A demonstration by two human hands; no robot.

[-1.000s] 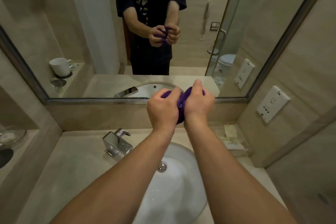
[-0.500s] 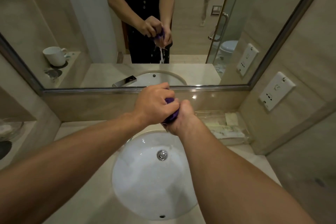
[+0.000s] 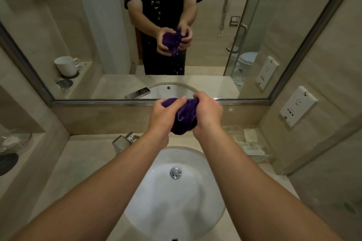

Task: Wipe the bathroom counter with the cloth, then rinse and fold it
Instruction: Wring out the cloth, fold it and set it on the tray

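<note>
Both hands squeeze a bunched purple cloth above the white basin

Nearest lies the smooth, glossy round basin [image 3: 166,211], sunk in a matt beige stone counter [image 3: 82,162], with its chrome drain [image 3: 175,172] towards the bowl's 12 o'clock. Above the drain, the left hand [image 3: 162,117] and right hand [image 3: 207,115] each curl tightly round the soft purple cloth [image 3: 185,117], crumpled into a wrinkled lump between them, one fold hanging below the fists. A blocky chrome faucet [image 3: 122,142] stands at the basin's 10 o'clock and a clear tray [image 3: 252,148] of packets at 2 o'clock. Beyond, the metal-framed mirror [image 3: 98,25] shows the same grip, with drops under the cloth
</note>
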